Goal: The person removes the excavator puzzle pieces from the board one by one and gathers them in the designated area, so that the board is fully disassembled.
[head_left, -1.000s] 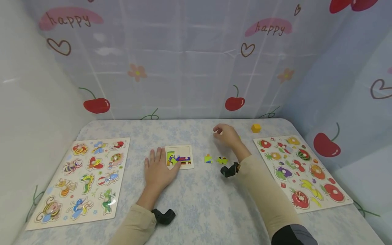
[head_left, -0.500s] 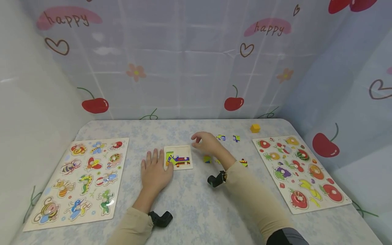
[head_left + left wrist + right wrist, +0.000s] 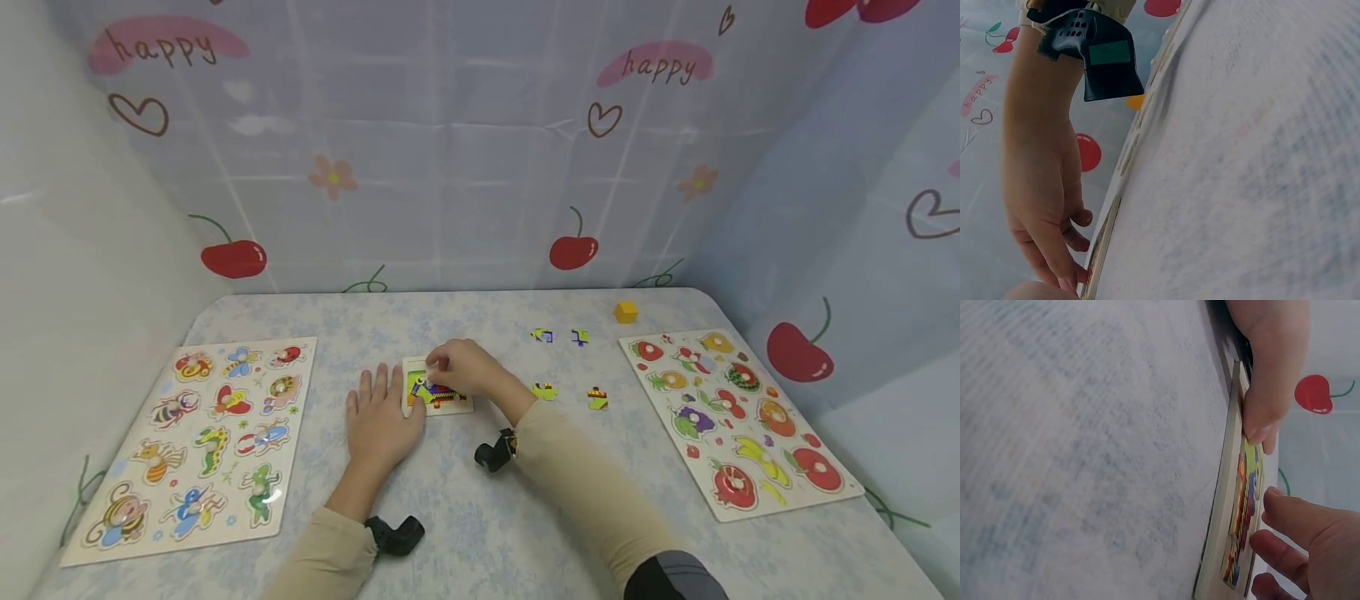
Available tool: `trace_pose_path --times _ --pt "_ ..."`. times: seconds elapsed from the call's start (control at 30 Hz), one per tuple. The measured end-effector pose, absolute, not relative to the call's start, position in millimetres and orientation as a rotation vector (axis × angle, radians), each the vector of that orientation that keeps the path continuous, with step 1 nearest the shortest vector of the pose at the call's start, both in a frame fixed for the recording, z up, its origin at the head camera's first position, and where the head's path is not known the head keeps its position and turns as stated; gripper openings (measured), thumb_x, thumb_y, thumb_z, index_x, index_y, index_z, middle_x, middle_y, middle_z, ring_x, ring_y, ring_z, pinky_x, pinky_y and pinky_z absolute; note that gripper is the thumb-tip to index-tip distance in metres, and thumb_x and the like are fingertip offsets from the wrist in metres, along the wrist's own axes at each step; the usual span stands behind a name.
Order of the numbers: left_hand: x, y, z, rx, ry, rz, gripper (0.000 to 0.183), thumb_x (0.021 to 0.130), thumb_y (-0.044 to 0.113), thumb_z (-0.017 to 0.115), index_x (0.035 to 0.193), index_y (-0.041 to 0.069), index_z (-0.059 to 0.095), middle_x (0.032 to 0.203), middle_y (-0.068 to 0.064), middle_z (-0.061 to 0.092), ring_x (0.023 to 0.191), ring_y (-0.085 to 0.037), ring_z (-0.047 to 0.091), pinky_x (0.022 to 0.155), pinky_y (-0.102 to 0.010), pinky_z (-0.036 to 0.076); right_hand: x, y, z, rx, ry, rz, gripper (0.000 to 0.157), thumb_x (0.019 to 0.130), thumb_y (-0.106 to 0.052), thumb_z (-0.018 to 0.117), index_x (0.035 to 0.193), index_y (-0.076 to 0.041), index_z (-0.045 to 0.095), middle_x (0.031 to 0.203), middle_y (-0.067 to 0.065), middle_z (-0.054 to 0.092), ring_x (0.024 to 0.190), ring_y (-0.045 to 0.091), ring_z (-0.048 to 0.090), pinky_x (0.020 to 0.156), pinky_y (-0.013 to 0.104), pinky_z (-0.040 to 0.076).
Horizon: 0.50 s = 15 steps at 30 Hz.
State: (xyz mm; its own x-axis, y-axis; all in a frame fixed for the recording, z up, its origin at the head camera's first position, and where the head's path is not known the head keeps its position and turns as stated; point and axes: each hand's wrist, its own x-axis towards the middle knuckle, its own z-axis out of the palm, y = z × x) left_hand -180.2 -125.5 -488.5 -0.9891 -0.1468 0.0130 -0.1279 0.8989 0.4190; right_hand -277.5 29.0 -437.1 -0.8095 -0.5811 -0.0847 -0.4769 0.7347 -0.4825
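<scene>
In the head view, a small wooden jigsaw tray (image 3: 453,408) lies mid-table, its lower part filled with colourful pieces. My left hand (image 3: 382,421) lies flat beside it, fingers spread, thumb at the tray's left edge. Over the tray is my right hand (image 3: 467,367), its fingers curled in a pinch close to the fitted pieces. The fingers mostly hide the puzzle piece in this grip. From the right wrist, the right hand (image 3: 1310,544) shows with fingertips right at the tray's picture (image 3: 1247,506), while the left thumb (image 3: 1266,400) presses on its far end.
Several loose jigsaw pieces (image 3: 545,392) lie right of the tray in two rows. A yellow block (image 3: 626,312) stands at the back right. An insect puzzle board (image 3: 225,467) lies on the left, a fruit puzzle board (image 3: 750,467) on the right.
My right hand has moved left, from the back row of loose pieces to over the tray. My left thumb has drawn back to the tray's left edge.
</scene>
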Motion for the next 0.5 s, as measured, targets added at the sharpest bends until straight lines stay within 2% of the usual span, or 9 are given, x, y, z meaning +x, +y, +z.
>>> trace_pose_path --times 0.5 --pt "-179.2 -124.5 -485.2 0.213 -3.021 -0.672 0.072 0.099 0.049 0.039 0.159 0.013 0.024 0.167 -0.013 0.015 0.155 -0.037 0.002 0.123 -0.061 0.003 -273.8 18.1 -441.5 -0.773 2.706 -0.699 0.019 0.094 -0.033 0.069 0.106 -0.018 0.069 0.092 -0.005 0.061 0.081 0.011 0.055 0.074 0.026 0.047"
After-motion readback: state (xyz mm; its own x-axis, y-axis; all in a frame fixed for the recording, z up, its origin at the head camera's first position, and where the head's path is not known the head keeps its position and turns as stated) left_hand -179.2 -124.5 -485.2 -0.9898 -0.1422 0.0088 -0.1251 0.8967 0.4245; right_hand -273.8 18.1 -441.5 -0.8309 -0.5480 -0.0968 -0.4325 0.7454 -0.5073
